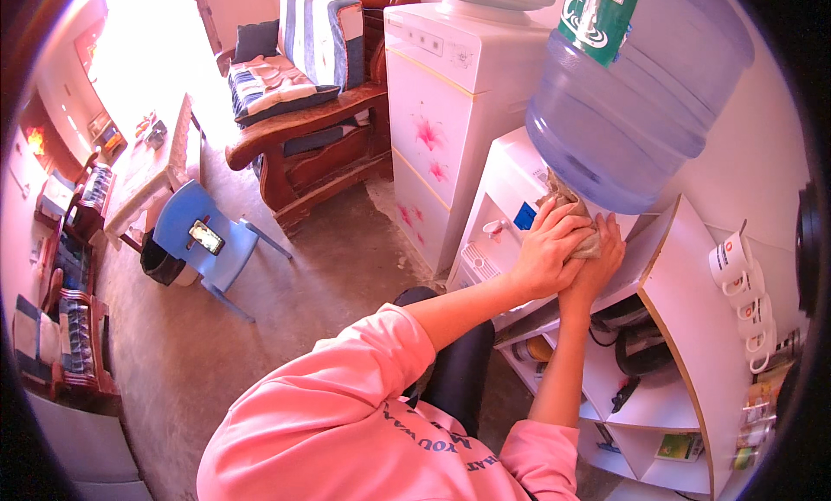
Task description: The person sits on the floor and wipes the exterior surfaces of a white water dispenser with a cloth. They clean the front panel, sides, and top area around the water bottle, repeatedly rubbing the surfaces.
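Note:
A crumpled brown-grey cloth [589,244] is bunched between my two hands at the top front of a white water dispenser [500,176]. My left hand [552,244] lies over the cloth with its fingers curled onto it. Just to the right, my right hand [600,257] grips the cloth's other side, its wrist close under my left hand. Above them stands a large translucent blue water bottle [623,111] with a green label, seated upside down on the dispenser. A blue sticker [524,216] and a white tap [495,228] show on the front, left of my hands.
A taller flower-patterned dispenser [428,131] stands to the left. At right is a white shelf unit [698,319] with white mugs [730,261] beyond its top. A blue chair [221,241] holding a phone [206,236] and a wooden sofa [311,137] are farther left.

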Demonstrator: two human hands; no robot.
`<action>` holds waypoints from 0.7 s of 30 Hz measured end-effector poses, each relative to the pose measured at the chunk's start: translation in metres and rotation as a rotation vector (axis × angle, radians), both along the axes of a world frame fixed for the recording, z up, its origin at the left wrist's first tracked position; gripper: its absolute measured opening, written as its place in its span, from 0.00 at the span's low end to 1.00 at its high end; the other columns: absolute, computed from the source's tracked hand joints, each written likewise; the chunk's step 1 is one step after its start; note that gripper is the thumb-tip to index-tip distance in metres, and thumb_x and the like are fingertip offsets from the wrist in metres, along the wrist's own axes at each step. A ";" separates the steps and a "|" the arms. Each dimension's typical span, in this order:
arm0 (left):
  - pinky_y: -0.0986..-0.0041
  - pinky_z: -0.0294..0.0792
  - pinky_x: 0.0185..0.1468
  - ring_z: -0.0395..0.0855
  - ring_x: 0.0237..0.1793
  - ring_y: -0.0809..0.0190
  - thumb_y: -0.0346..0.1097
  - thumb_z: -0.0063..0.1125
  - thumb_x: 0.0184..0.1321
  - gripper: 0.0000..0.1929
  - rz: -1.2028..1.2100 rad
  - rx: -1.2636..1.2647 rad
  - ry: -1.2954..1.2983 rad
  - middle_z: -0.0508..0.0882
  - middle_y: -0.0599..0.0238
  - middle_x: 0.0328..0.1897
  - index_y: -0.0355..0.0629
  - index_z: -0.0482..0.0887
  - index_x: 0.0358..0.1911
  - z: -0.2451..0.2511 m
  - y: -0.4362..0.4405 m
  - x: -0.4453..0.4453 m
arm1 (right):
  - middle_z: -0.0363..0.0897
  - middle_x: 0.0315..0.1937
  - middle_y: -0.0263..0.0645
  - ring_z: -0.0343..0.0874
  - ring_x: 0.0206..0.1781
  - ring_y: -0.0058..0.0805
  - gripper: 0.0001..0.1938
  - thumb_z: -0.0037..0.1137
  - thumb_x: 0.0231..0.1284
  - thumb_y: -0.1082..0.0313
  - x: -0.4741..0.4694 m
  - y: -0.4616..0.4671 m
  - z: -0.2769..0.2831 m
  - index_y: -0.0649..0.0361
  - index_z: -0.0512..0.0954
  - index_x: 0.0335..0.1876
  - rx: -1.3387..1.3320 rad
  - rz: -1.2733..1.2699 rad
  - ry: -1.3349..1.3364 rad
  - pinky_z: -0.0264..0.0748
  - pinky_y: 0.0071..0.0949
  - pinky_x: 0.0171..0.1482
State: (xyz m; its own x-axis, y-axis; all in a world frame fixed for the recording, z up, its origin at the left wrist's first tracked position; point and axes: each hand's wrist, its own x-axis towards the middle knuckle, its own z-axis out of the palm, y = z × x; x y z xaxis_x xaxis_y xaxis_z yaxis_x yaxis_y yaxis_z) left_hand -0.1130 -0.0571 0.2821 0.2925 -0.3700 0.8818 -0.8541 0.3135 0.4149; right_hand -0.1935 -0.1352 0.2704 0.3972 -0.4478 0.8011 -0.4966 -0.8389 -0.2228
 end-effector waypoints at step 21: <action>0.57 0.56 0.67 0.69 0.60 0.48 0.29 0.58 0.47 0.17 0.052 0.069 -0.073 0.79 0.60 0.54 0.41 0.84 0.44 -0.007 0.009 0.098 | 0.65 0.63 0.53 0.61 0.67 0.50 0.33 0.63 0.52 0.49 0.004 0.012 0.012 0.62 0.66 0.59 -0.069 -0.070 0.010 0.50 0.53 0.68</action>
State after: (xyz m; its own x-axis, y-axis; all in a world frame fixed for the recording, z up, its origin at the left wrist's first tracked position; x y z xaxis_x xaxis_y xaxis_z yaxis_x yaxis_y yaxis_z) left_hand -0.0151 -0.0478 0.2755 0.2486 -0.4167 0.8744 -0.8973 0.2409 0.3699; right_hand -0.1892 -0.1230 0.2822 0.3748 -0.4184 0.8273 -0.5565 -0.8153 -0.1603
